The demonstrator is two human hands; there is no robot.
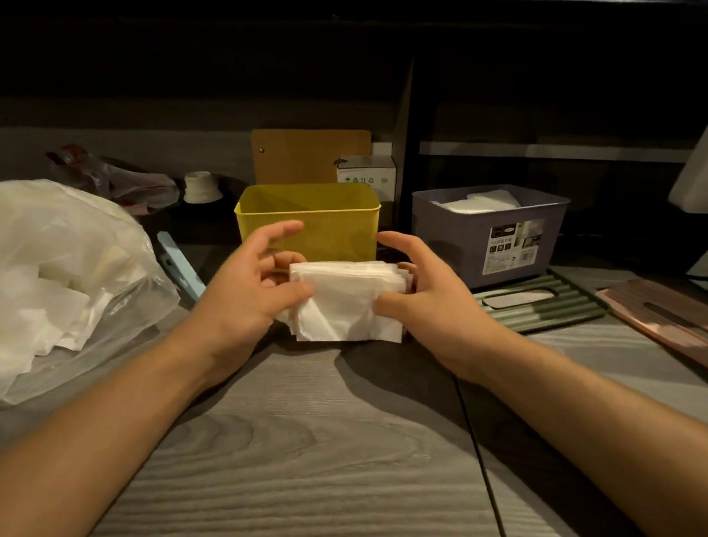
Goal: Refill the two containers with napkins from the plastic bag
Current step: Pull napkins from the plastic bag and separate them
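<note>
The left hand [252, 285] and the right hand [430, 300] hold a stack of napkins [347, 300] between them, standing on edge on the grey wood-grain counter [306, 457]. The left thumb presses the near face of the stack at its left end with the other fingers curled behind it; the right thumb pinches the near face at the right end, and the right fingers arch over the top toward the back. Both hands are thus clamped on the stack, one at each end.

Taking the stack as the landmark: just behind it stands the yellow container [309, 217], open-topped, its inside showing no napkins from this angle. Behind and to the right of the stack sits the purple container [486, 232], which has white napkins in it and a label on its front. Right of the stack, in front of the purple container, a green ribbed lid [554, 305] lies flat on the counter, and beyond that a brown lid [677, 322] with a slot. Left of the stack lies the clear plastic bag [43, 279], slumped and holding loose white napkins. Between the bag and the stack a pale blue clip [179, 266] rests on the counter. Farther back, behind the yellow container, a brown board [302, 156] leans upright with a small white box [367, 175] beside it.
</note>
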